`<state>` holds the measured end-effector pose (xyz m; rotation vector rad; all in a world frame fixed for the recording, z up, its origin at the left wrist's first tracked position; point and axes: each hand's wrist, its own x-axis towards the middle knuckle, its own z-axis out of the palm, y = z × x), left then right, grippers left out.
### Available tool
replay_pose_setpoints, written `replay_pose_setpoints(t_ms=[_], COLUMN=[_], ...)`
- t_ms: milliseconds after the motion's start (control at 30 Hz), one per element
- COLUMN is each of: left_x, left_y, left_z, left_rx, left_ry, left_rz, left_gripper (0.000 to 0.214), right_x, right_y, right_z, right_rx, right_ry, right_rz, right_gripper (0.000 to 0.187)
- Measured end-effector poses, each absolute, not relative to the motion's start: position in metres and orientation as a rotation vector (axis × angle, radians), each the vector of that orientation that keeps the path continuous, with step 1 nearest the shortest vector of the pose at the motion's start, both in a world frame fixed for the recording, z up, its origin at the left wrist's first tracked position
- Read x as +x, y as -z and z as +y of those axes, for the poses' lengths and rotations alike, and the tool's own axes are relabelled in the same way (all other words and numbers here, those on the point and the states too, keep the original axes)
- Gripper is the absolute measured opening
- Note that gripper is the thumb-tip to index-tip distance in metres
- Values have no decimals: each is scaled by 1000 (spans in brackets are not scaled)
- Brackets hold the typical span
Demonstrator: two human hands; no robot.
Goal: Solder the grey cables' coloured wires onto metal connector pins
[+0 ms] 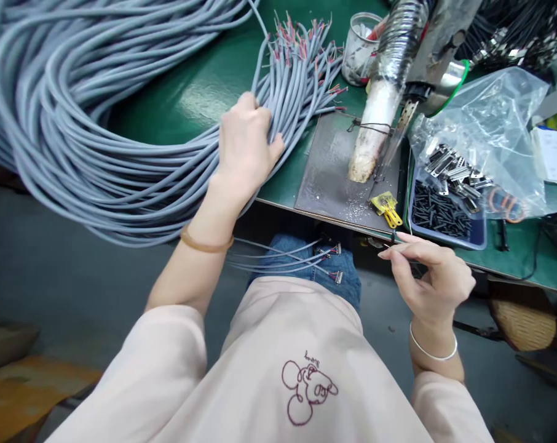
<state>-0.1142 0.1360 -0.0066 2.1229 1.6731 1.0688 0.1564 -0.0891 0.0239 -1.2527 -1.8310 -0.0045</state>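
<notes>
My left hand [248, 138] lies over a thick bundle of grey cables [288, 92], its fingers curled around some of them. The bundle's stripped ends, with thin red and other coloured wires, point away from me. My right hand [430, 271] is held at the table's front edge, thumb and forefinger pinched. A small dark piece and a thin strand show at its fingertips, too small to name. Just beyond those fingertips lies a yellow clip-like piece [387, 208]. Several cables with connectors [337, 277] on their ends rest across my lap.
A blue tray [479, 237] holds black tubes and metal parts, with a clear plastic bag [504, 135] over it. A wrapped duct [373, 123] hangs over a dark board [329, 166]. A clear jar [359, 52] stands behind. Long grey cable loops [75, 123] fill the left.
</notes>
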Motion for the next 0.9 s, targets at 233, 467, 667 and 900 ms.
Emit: replay_pose_setpoints(t_ms=[233,467,667,900], left_x=[-127,-121,-108,-67], left_y=[22,23,-23,-37], left_z=[76,85,55,9], left_rx=[2207,1830,1404,1350], left_ry=[-1196,-1708,-1496,-346], left_rz=[1597,1631,929,303], left_gripper=[11,18,23,27], right_x=[156,159,163,151], right_y=[-23,-27,-32,-35], right_z=[-84,-90,-84,-67], right_rx=[-1275,-1137,-1091,-1053], right_ry=[68,60,225,241], right_rz=[-1862,-1813,-1712,-1290], right_gripper=[12,9,11,19])
